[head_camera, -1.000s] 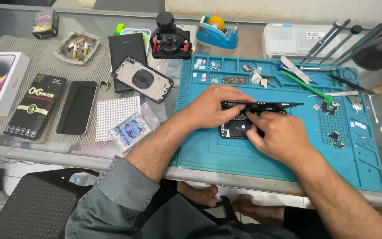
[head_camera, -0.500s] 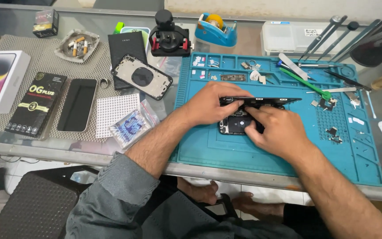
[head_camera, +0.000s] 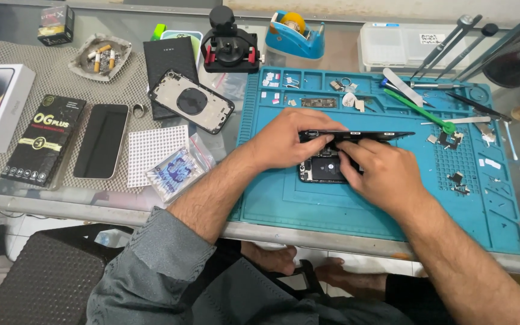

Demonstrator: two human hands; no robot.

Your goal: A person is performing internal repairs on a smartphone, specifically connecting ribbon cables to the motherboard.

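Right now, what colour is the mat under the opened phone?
Teal blue: the mat shows best in the head view, under the opened phone.

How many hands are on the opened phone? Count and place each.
2. The left hand holds the lifted screen panel at its left end; the right hand rests over the phone body's right part on the blue mat. None seems hidden.

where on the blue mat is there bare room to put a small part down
The near strip of the blue mat, between the hands and the table edge, is bare. So is the patch left of the left hand. The far row and the right side by the green tool are crowded with small parts.
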